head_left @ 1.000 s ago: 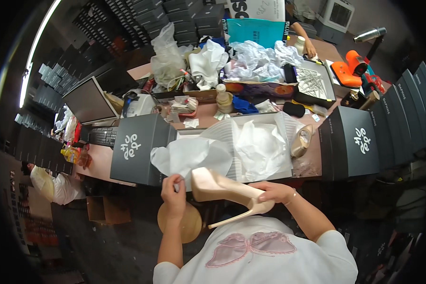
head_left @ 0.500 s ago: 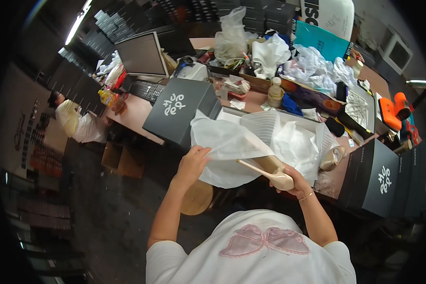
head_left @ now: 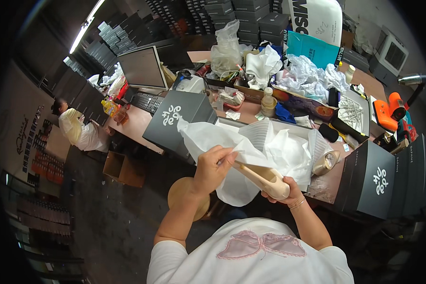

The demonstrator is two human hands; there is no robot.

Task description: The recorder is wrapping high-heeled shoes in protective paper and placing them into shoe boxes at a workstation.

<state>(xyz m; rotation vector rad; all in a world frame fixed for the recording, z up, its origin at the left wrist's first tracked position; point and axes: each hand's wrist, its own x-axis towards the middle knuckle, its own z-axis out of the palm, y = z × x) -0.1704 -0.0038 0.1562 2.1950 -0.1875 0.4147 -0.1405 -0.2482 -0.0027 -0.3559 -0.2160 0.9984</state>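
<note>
Both hands (head_left: 212, 166) on beige shoe (head_left: 265, 179)

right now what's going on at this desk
A person is wrapping a beige high-heeled shoe in white tissue paper. The right hand holds the shoe from underneath, near its toe, while the left hand pinches the sheet and draws it over the shoe. Just beyond, an open shoe box lined with more tissue sits on the cluttered desk, with a second beige shoe lying beside it. Dark grey boxes stand at the right, and another person sits off to the left.
</note>
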